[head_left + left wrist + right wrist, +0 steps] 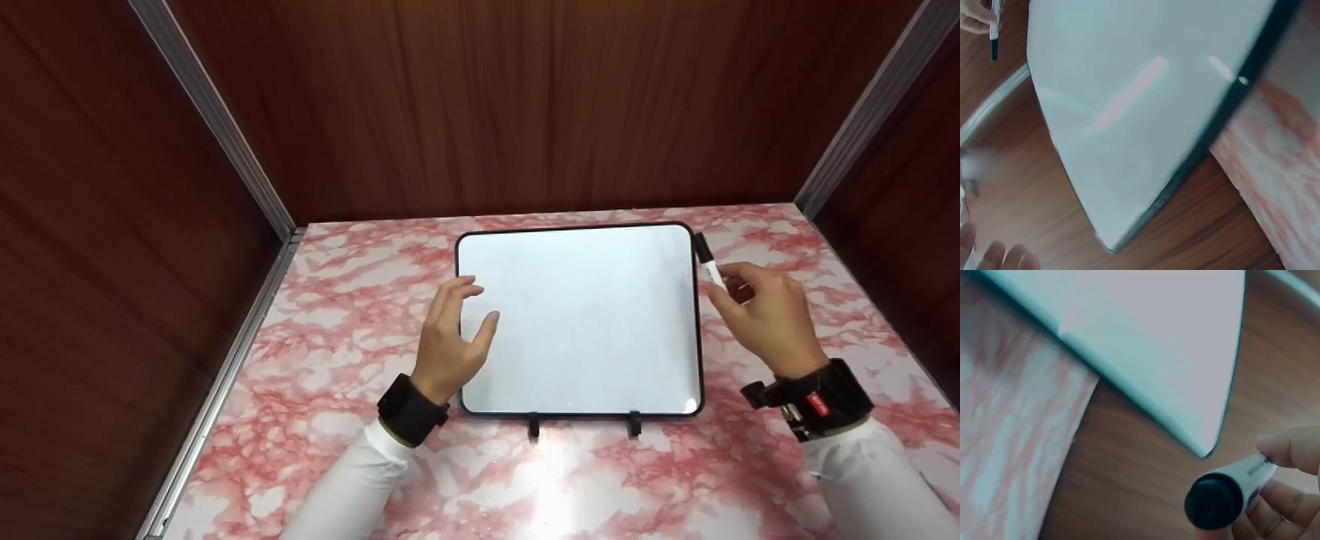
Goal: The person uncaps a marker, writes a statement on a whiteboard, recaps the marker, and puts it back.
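A whiteboard [581,322] with a thin black frame stands on two small black feet, its white face bare. My right hand [772,311] pinches a marker [707,259] by its white barrel, just off the board's right edge. The marker's black cap [1213,502] is on and points away from the hand. Over the board's left edge in the head view is my left hand [454,341], fingers loosely bent, thumb apart, nothing held. Only its fingertips [1013,259] show at the lower left of the left wrist view.
The table [337,322] has a red and white marbled top. Dark wood-grain panels [487,112] rise behind it and on both sides, with metal corner posts [225,127] between them. Black straps [825,397] circle both wrists.
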Available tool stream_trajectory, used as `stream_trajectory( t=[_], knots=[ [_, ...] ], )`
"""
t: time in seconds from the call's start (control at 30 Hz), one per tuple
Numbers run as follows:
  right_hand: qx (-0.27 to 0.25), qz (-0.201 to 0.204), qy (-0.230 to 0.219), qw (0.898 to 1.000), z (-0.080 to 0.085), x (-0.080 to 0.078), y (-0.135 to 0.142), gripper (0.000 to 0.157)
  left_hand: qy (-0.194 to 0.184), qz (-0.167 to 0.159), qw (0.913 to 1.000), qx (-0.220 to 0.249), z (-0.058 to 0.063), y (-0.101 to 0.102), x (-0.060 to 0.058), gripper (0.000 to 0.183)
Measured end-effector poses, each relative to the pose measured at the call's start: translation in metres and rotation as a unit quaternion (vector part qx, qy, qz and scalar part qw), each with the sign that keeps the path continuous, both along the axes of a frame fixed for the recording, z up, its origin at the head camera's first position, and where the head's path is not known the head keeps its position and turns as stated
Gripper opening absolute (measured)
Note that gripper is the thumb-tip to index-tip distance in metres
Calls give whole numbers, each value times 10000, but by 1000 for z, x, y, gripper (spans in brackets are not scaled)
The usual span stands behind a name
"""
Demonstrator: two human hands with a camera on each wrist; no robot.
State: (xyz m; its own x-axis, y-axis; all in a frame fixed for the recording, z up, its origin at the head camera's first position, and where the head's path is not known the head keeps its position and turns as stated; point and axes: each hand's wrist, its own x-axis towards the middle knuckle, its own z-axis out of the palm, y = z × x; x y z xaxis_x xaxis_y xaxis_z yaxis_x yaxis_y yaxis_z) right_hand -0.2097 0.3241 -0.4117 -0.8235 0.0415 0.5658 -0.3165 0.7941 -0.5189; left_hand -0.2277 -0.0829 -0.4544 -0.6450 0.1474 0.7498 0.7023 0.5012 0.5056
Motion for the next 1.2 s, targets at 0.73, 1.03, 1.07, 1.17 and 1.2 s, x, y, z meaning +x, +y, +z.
stream_trajectory(
  t=[0.73, 1.03, 1.07, 1.17, 1.2],
  knots=[
    [2020, 2540, 873, 9418, -15, 41, -87, 29, -220, -968, 9476, -3035, 5, 46, 37, 52],
    [2131, 3004, 908, 9253, -28, 46, -98, 29, 412, -921, 9101, -4018, 2, 50, 46, 31],
    [2150, 3029, 951, 9236, -29, 47, -99, 29, 445, -942, 9060, -4102, 2, 50, 47, 28],
    [2197, 3120, 1057, 9183, -31, 48, -101, 30, 443, -1009, 8958, -4305, 1, 48, 49, 24],
    [2215, 3141, 1082, 9168, -31, 48, -102, 30, 415, -1022, 8933, -4358, 0, 48, 49, 24]
  ],
)
